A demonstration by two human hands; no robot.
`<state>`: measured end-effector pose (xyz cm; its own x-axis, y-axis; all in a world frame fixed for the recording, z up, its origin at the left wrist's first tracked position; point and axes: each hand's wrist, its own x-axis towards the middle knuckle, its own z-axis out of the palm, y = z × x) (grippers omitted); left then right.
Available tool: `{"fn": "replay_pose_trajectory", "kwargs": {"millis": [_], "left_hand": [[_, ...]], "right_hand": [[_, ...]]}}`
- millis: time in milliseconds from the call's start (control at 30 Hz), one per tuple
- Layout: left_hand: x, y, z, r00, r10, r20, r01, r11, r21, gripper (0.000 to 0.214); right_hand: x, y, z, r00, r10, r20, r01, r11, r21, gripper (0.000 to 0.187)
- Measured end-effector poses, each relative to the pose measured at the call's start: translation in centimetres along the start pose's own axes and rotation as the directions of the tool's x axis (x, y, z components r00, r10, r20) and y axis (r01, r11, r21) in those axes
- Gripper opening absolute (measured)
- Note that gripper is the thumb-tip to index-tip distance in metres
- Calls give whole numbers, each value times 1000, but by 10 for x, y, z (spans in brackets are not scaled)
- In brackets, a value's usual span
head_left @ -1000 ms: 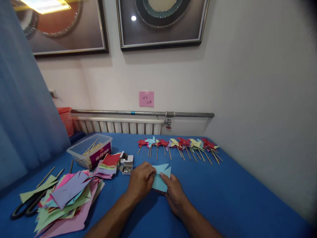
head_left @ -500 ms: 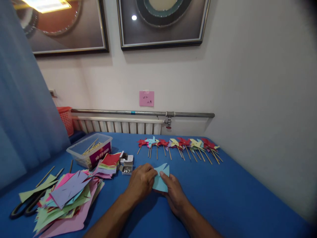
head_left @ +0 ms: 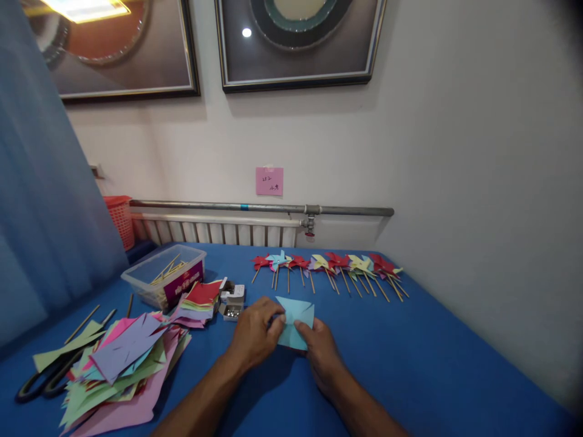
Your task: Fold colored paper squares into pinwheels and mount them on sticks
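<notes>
A light blue paper square with a slit running in from its upper right corner is held between both my hands, above the blue table. My right hand grips its right side, the thumb lying on top and the fingers behind. At the left edge, my left hand has thumb and fingers curled together against the paper; whether a small thing is also pinched there is hidden. Just left of that hand stand two small white boxes, the nearer box holding shiny metal bits.
Paper pinwheels on sticks lie in a row at the back. On the left are a clear tub of sticks, stacked red-topped paper, a pile of cut paper and scissors. A radiator runs along the wall.
The blue paper has been turned and now lies flatter, with its upper left corner showing. My left hand has shifted slightly left and its fingers have moved at the paper's edge.
</notes>
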<state>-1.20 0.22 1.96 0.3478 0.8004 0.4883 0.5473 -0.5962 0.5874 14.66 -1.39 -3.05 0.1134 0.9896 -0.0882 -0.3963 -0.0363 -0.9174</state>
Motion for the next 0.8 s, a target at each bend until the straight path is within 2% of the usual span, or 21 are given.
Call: {"fn": "replay_pose_trajectory", "kwargs": {"millis": [67,100,167,233,300,367,533,667,800], "left_hand": [[4,-2,2,981,-193,-19,189,974,-122,22],[5,-3,4,956,-294,15,291,935,-202,24],[8,-7,8,887,-436,152,460,809,-364,26],[9,-9,12,834,-476,279,551,686,-475,27],[8,-8,13,810,-487,328,584,616,-529,29],[7,-6,13,802,-496,333,592,586,-553,30],[7,-6,15,807,-497,319,581,574,-576,31],[9,-12,21,784,-559,269,590,537,-603,29],[9,-15,22,779,-567,267,598,545,-588,26]], "right_hand": [[3,1,-2,999,-47,-1,47,997,-63,41],[4,1,-3,997,-72,2,72,993,-98,39],[4,1,-4,994,-110,5,109,980,-168,36],[3,0,-3,991,-136,9,134,963,-232,33],[2,-2,-1,988,-153,23,154,947,-283,31],[0,-3,0,985,-167,45,172,933,-316,31],[-4,-6,3,983,-173,56,181,919,-350,32],[-4,-5,4,986,-135,101,160,937,-310,34],[-3,-3,3,986,-128,103,154,937,-314,37]]}}
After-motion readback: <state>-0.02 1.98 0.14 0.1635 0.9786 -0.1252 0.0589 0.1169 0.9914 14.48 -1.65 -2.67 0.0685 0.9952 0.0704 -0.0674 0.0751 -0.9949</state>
